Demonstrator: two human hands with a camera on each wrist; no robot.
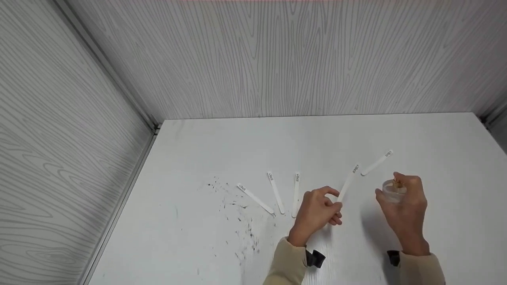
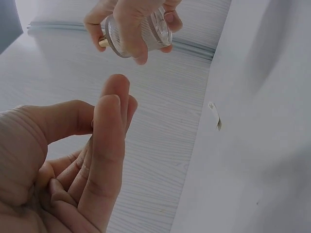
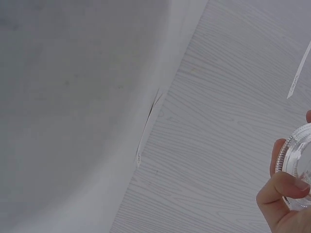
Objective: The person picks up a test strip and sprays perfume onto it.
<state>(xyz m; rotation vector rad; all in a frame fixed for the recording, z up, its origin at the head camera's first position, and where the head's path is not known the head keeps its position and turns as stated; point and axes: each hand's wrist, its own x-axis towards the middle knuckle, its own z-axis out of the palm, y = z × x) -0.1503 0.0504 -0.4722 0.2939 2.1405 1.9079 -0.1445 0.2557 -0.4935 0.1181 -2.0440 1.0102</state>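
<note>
I've got the glass bottle (image 1: 390, 194) gripped in the right hand (image 1: 408, 209) over the counter (image 1: 178, 158); left hand (image 1: 318, 209) pinches a paper strip (image 1: 348, 184) left of the bottle. Strip should be light, bendy: pinch the unprinted end. Bottle's likely slippery, breakable; I'd clamp its ribbed side.

Glossy clear ribbed bottle (image 1: 393, 193), matt paper strip (image 1: 348, 183), smooth tabletop (image 1: 178, 158), wood-grain panels (image 1: 237, 59), cloth sleeves (image 1: 286, 261)

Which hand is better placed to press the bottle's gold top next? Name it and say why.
Right, most likely: the right hand grips the clear bottle with a finger at its gold top. The left hand is occupied, pinching a white strip.
</note>
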